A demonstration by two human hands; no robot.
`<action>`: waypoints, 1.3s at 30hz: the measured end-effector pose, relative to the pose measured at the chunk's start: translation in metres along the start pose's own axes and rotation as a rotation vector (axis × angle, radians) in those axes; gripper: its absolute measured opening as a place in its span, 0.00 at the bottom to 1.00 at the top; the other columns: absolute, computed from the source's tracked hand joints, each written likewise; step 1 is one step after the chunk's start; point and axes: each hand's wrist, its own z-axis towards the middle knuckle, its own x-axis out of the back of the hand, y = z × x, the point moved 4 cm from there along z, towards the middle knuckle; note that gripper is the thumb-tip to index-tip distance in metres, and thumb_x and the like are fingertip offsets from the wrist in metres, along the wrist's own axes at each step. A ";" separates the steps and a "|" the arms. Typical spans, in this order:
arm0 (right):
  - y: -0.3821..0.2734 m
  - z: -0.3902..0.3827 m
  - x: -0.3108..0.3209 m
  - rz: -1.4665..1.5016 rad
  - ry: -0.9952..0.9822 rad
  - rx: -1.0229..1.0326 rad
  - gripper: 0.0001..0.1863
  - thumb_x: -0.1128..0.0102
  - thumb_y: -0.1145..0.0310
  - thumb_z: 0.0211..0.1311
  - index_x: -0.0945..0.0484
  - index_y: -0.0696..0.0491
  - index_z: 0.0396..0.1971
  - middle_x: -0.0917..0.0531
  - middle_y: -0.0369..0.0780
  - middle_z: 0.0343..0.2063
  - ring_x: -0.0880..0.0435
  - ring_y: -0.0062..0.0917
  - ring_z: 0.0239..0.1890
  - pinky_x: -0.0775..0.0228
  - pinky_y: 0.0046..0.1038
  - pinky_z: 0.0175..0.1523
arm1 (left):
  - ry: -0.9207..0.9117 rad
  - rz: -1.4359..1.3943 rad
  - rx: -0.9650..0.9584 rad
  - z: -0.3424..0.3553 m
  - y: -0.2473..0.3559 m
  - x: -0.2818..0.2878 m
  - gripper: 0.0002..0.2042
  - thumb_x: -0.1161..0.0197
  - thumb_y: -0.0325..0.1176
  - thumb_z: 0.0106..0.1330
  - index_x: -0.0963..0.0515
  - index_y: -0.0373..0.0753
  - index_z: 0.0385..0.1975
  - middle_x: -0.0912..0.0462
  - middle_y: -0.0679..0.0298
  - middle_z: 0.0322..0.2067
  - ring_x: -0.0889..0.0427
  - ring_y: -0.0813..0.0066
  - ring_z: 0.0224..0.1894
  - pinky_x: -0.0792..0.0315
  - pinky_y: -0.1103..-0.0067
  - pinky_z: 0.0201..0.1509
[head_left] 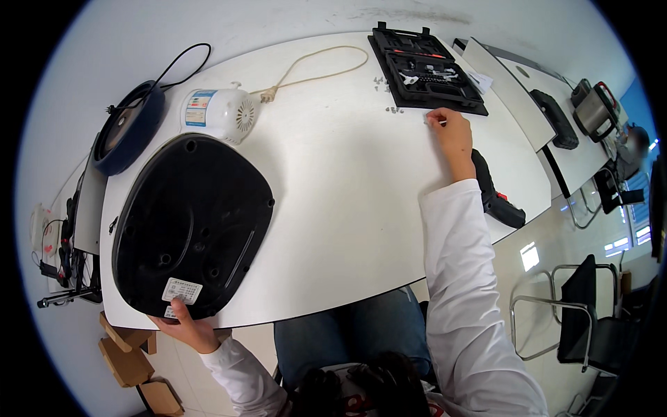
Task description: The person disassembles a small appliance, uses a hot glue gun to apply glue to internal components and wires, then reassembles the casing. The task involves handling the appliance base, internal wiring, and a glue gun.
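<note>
My left hand grips the near edge of a large black plastic appliance base. Its thumb lies by a white label, with the fingers hidden underneath. The base shows its underside, with several round holes and a curved groove. Over the right side of the table, my right hand is closed in a pinch; anything between the fingertips is too small to make out. Small screws lie just left of it, beside an open black tool case with bits and sockets. A black cordless screwdriver rests beside my right wrist.
Behind the base stand a white motor housing with a cream cord and a dark blue round appliance part with a black cable. Further right are a second table with a steel kettle-like appliance, a chair and a person.
</note>
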 end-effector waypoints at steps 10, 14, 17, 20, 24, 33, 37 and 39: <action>0.008 0.003 -0.011 0.094 0.019 0.046 0.07 0.43 0.69 0.57 0.17 0.49 0.32 0.16 0.41 0.31 0.17 0.35 0.36 0.27 0.33 0.42 | -0.009 0.023 -0.016 0.000 0.003 -0.002 0.34 0.36 0.42 0.61 0.42 0.32 0.63 0.31 0.55 0.56 0.30 0.67 0.56 0.39 0.75 0.61; 0.016 0.006 -0.014 0.125 -0.003 0.033 0.08 0.46 0.72 0.58 0.17 0.50 0.33 0.16 0.42 0.32 0.17 0.35 0.37 0.27 0.32 0.43 | -0.013 0.020 -0.013 0.001 0.001 -0.001 0.33 0.36 0.42 0.61 0.41 0.32 0.62 0.32 0.55 0.57 0.30 0.67 0.56 0.39 0.75 0.62; 0.014 0.005 -0.014 0.066 0.015 0.047 0.09 0.46 0.72 0.58 0.17 0.49 0.34 0.16 0.43 0.33 0.17 0.35 0.37 0.27 0.32 0.43 | -0.016 0.019 -0.013 0.001 0.004 -0.003 0.33 0.37 0.41 0.62 0.42 0.32 0.62 0.32 0.55 0.57 0.30 0.67 0.56 0.39 0.75 0.62; 0.009 0.002 -0.014 0.042 -0.006 0.068 0.09 0.45 0.72 0.58 0.17 0.48 0.35 0.17 0.42 0.35 0.17 0.35 0.38 0.27 0.33 0.43 | -0.007 0.014 -0.006 0.000 0.003 -0.003 0.33 0.37 0.42 0.62 0.42 0.32 0.62 0.32 0.55 0.57 0.30 0.67 0.56 0.39 0.75 0.62; 0.009 0.004 -0.020 -0.028 -0.002 0.111 0.08 0.43 0.70 0.57 0.17 0.46 0.35 0.19 0.41 0.37 0.18 0.35 0.38 0.27 0.33 0.43 | 0.001 0.016 -0.006 0.000 0.002 -0.001 0.34 0.36 0.43 0.61 0.41 0.32 0.62 0.31 0.55 0.57 0.30 0.67 0.56 0.39 0.75 0.62; 0.004 0.003 -0.022 -0.041 0.025 0.048 0.07 0.40 0.67 0.56 0.17 0.43 0.34 0.20 0.39 0.35 0.19 0.35 0.38 0.27 0.34 0.41 | 0.001 0.014 0.006 -0.001 0.004 -0.003 0.33 0.37 0.43 0.62 0.41 0.32 0.62 0.31 0.55 0.56 0.30 0.67 0.55 0.38 0.75 0.61; 0.006 0.004 -0.024 -0.059 0.062 0.063 0.05 0.39 0.65 0.55 0.17 0.44 0.32 0.20 0.38 0.33 0.19 0.34 0.36 0.28 0.34 0.39 | 0.002 0.006 0.008 0.000 0.003 -0.003 0.33 0.37 0.43 0.62 0.41 0.32 0.62 0.31 0.55 0.56 0.30 0.68 0.55 0.38 0.75 0.60; 0.005 0.004 -0.025 -0.051 0.063 0.062 0.04 0.38 0.65 0.54 0.18 0.45 0.30 0.20 0.37 0.32 0.19 0.34 0.35 0.28 0.34 0.38 | -0.008 0.003 -0.005 0.000 0.004 -0.003 0.33 0.37 0.43 0.62 0.41 0.32 0.62 0.31 0.55 0.56 0.30 0.67 0.55 0.38 0.75 0.60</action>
